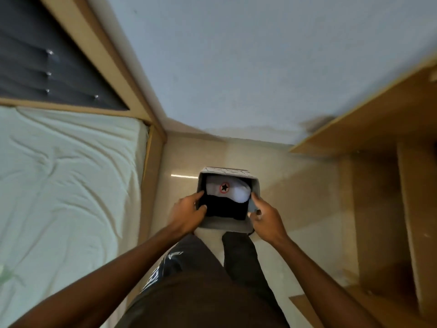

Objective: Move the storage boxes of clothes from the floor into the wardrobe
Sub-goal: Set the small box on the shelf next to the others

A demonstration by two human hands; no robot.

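Observation:
A grey fabric storage box [225, 172] is in front of my legs, above the tiled floor. Inside it lie a white garment with a red-ringed black star [224, 187] and a black garment [224, 209]. My left hand [188, 215] grips the box's left wall, fingers curled over the rim. My right hand [266, 220] grips the right wall the same way. The wooden wardrobe [378, 185] stands open at the right, its shelves facing me.
A bed with a rumpled white sheet [71, 185] and wooden frame [151, 181] fills the left. A dark padded headboard [47, 62] is at the upper left. A pale wall [236, 67] lies ahead. Only a narrow strip of beige floor [295, 197] separates bed and wardrobe.

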